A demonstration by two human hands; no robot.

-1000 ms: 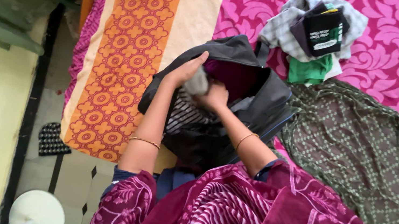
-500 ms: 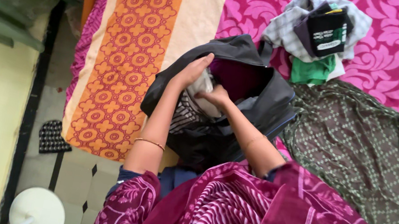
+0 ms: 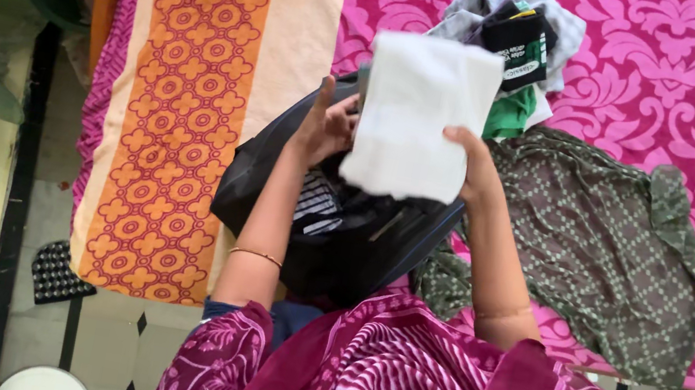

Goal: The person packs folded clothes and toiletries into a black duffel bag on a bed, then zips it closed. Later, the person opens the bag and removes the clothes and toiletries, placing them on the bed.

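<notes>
1. Setting: a bed spread with a magenta floral bedsheet [image 3: 672, 81], an orange patterned sheet [image 3: 183, 99] to its left, and tiled floor at the near left.
2. Right hand [image 3: 472, 165]: fingers curled, thumb and fingers pinching the right edge of a folded white cloth [image 3: 417, 126] (the fingertips themselves are hidden behind it).
3. Left hand [image 3: 326, 125]: index finger stretched upward, the rest loosely bent against the cloth's left edge; whether it truly grips cannot be told.
4. The white cloth is held up between both hands, above the open mouth of a black bag [image 3: 333, 221] at the near edge of the bed.
5. Inside the bag, a striped garment [image 3: 317, 204] shows, so it holds at least one thing.
6. Outward: an olive patterned garment [image 3: 586, 247] lies spread flat to the right of the bag; farther off sits a small pile of clothes [image 3: 514, 34] in grey, black and green.
7. Progress, as a judgement: the handling of clothes at the bag looks partway through. One piece is in hand, one in the bag, and the spread garment and the pile lie untouched.
</notes>
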